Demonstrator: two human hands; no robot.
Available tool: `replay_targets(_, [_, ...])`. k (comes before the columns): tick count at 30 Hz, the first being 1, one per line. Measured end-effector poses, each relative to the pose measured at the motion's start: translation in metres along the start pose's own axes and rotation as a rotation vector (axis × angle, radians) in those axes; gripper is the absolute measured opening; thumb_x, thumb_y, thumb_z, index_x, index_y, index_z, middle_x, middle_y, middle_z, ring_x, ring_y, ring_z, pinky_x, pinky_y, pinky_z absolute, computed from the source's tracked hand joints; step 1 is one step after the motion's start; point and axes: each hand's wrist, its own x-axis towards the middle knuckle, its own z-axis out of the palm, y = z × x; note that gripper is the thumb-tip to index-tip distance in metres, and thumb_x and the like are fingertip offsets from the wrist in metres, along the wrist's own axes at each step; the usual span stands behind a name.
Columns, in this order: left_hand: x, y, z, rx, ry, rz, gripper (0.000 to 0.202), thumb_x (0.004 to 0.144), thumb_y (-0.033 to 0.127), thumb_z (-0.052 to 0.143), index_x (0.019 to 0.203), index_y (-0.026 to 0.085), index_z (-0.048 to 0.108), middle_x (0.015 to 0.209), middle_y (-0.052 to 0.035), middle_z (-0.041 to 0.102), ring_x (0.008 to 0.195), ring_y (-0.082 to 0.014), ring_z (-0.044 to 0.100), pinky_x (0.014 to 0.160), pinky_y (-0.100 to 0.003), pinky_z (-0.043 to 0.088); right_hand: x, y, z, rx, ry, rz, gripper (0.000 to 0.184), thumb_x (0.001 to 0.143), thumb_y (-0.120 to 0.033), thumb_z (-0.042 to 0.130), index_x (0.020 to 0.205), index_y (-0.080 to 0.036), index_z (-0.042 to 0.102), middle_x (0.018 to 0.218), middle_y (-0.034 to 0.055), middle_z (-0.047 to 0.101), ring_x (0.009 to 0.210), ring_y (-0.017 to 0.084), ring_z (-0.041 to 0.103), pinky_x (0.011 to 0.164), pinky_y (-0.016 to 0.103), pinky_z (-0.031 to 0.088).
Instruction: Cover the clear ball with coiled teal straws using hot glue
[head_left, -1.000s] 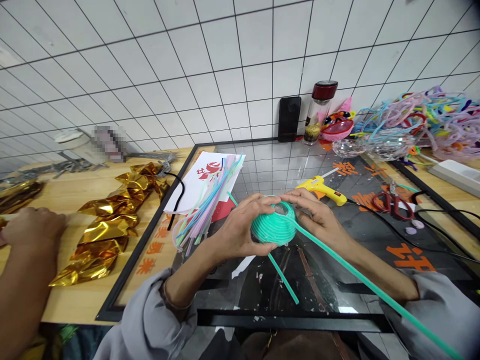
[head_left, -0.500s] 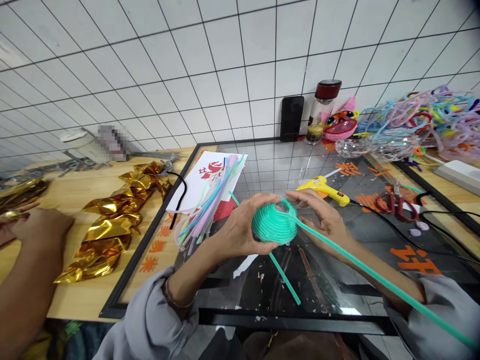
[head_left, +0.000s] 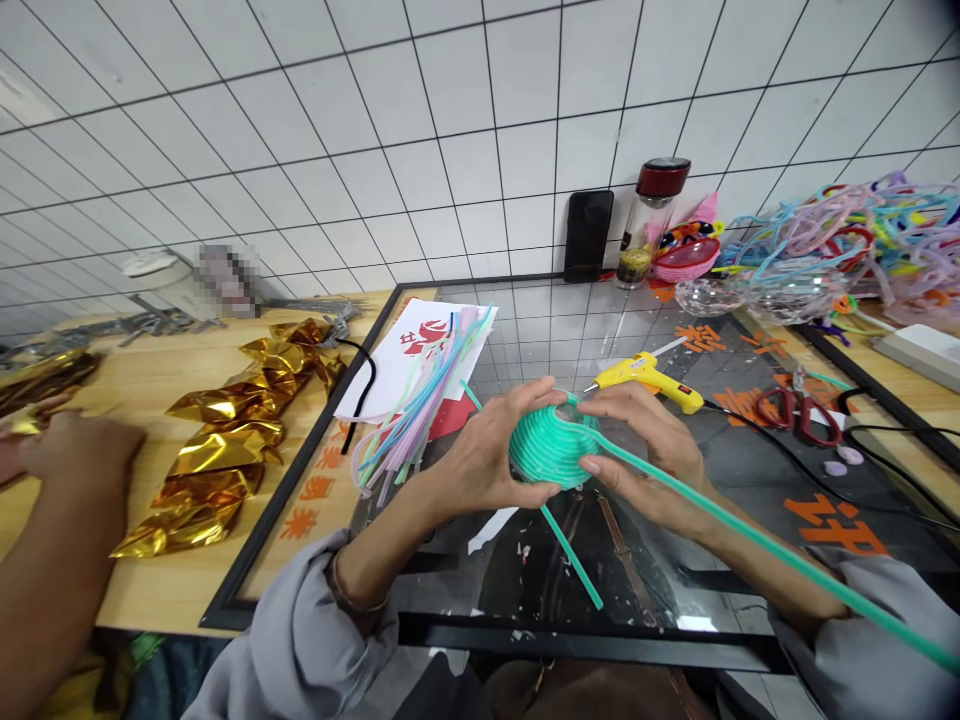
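A ball wound with green pipe cleaner (head_left: 551, 450) is between my two hands over the dark glass tabletop; a small opening shows at its top. My left hand (head_left: 499, 445) wraps its left side, thumb below and fingers above. My right hand (head_left: 649, 445) grips the right side, with the thumb on the front and fingertips at the upper edge. From the top, a long loose strand of green pipe cleaner (head_left: 720, 510) runs over my right forearm to the lower right. Another green pipe cleaner (head_left: 572, 558) lies under the ball on the glass.
Left of my hands lie a pipe-cleaner bundle (head_left: 420, 400) on paper and gold foil (head_left: 217, 455). A co-worker's hand (head_left: 82, 445) is at far left. Behind and right are a yellow glue gun (head_left: 649, 378) with cord, red-handled scissors (head_left: 799, 410), a phone (head_left: 588, 236) and a glass bottle (head_left: 643, 230).
My right hand has closed in on the ball, its thumb now pressed against the front. The ball has shifted slightly to the right in view. My left hand keeps its hold.
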Motion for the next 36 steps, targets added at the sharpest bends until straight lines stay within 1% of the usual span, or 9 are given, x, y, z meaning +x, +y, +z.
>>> replay_targets(3, [0.001,0.001,0.0,0.006,0.002,0.002,0.105,0.072,0.032,0.083,0.155,0.027,0.019,0.144,-0.0161,0.056,0.136,-0.0373,0.055,0.114,-0.057,0.046,0.0,-0.004,0.001,0.016,0.059,0.028,0.015,0.091,-0.024,0.068,0.106,-0.026,0.072,0.094,0.004,0.069,0.086,0.02,0.065,0.08,0.037,0.052])
replay_targets(6, [0.002,0.002,0.0,0.026,0.01,0.022,0.102,0.072,0.031,0.082,0.154,0.027,0.021,0.144,-0.0161,0.056,0.134,-0.0367,0.057,0.111,-0.057,0.048,0.0,-0.002,0.003,0.1,0.1,0.077,0.013,0.093,-0.019,0.066,0.1,-0.027,0.073,0.089,0.0014,0.07,0.082,0.016,0.065,0.074,0.033,0.052])
replay_targets(10, [0.004,0.004,0.0,0.042,0.021,0.043,0.096,0.072,0.03,0.082,0.151,0.025,0.027,0.142,-0.0161,0.057,0.13,-0.0357,0.058,0.106,-0.054,0.051,0.001,0.004,0.006,0.162,0.111,0.163,0.009,0.093,-0.022,0.066,0.093,-0.026,0.074,0.086,0.0013,0.071,0.081,0.017,0.065,0.072,0.032,0.053])
replay_targets(14, [0.005,0.004,0.0,0.017,0.031,0.054,0.089,0.071,0.029,0.082,0.146,0.025,0.033,0.137,-0.0147,0.06,0.128,-0.034,0.059,0.106,-0.053,0.052,0.001,0.006,0.008,0.224,0.117,0.205,0.008,0.092,-0.024,0.067,0.089,-0.025,0.074,0.084,0.0014,0.07,0.081,0.017,0.065,0.073,0.032,0.053])
replay_targets(17, [0.005,0.003,0.001,-0.011,0.038,0.069,0.082,0.071,0.029,0.084,0.139,0.026,0.037,0.137,-0.0148,0.061,0.129,-0.0339,0.058,0.107,-0.055,0.049,0.002,0.006,0.01,0.248,0.125,0.196,0.008,0.092,-0.024,0.067,0.089,-0.026,0.074,0.083,0.0007,0.07,0.08,0.016,0.064,0.073,0.032,0.052])
replay_targets(21, [0.004,0.0,0.003,-0.016,0.033,0.085,0.075,0.071,0.027,0.083,0.131,0.026,0.038,0.138,-0.0155,0.06,0.131,-0.0342,0.058,0.109,-0.058,0.046,0.002,0.007,0.011,0.248,0.125,0.203,0.009,0.092,-0.028,0.067,0.087,-0.026,0.074,0.083,0.0016,0.07,0.08,0.018,0.064,0.073,0.033,0.053])
replay_targets(29, [0.004,0.0,0.003,-0.005,0.02,0.07,0.073,0.071,0.028,0.084,0.129,0.025,0.04,0.138,-0.0168,0.061,0.133,-0.0354,0.057,0.109,-0.058,0.046,0.002,0.007,0.011,0.271,0.103,0.209,0.008,0.092,-0.025,0.067,0.087,-0.025,0.073,0.082,0.0007,0.069,0.08,0.017,0.064,0.073,0.032,0.052])
replay_targets(36, [0.005,0.002,0.001,0.003,0.014,0.08,0.07,0.072,0.028,0.083,0.129,0.026,0.042,0.14,-0.0171,0.06,0.134,-0.0343,0.057,0.111,-0.057,0.045,0.004,0.006,0.011,0.261,0.111,0.225,0.012,0.092,-0.031,0.067,0.085,-0.024,0.074,0.081,0.002,0.068,0.078,0.018,0.063,0.072,0.034,0.053])
